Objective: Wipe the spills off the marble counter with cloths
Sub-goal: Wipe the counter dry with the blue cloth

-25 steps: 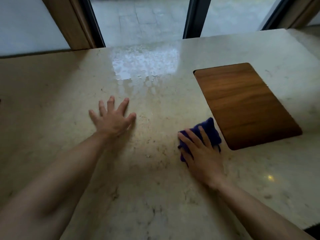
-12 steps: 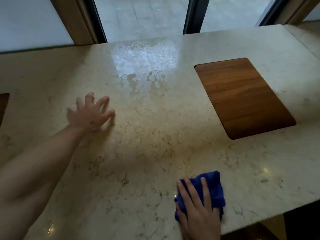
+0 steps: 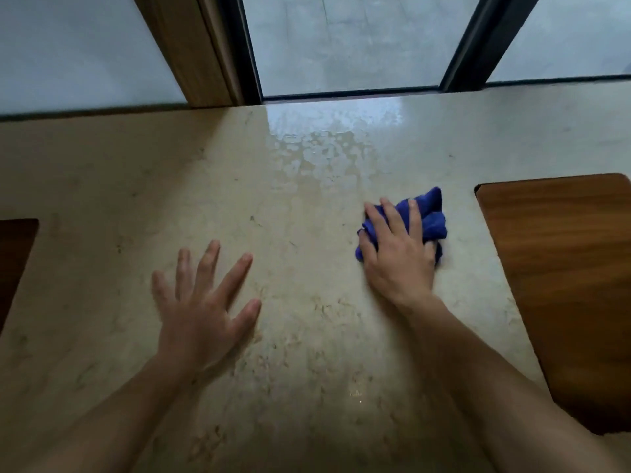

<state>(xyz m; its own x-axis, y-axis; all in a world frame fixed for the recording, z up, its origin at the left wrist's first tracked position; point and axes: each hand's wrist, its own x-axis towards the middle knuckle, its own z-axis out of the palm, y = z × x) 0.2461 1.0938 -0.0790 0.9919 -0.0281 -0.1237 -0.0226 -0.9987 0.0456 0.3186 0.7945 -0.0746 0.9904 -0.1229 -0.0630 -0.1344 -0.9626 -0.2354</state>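
The beige marble counter fills the view. A wet patch of beaded spill shines at its far middle, near the window. My right hand presses flat on a crumpled blue cloth, which sits on the counter just below and right of the spill. Fingers cover the cloth's left part. My left hand rests on the bare marble with fingers spread, holding nothing, left of the cloth.
A wooden inset panel lies in the counter at the right. A dark wooden inset shows at the left edge. Window frames and glass rise along the counter's far edge.
My right hand has pushed the blue cloth from the counter's near edge up toward the spill. My left hand has shifted toward the middle. The view has panned left.
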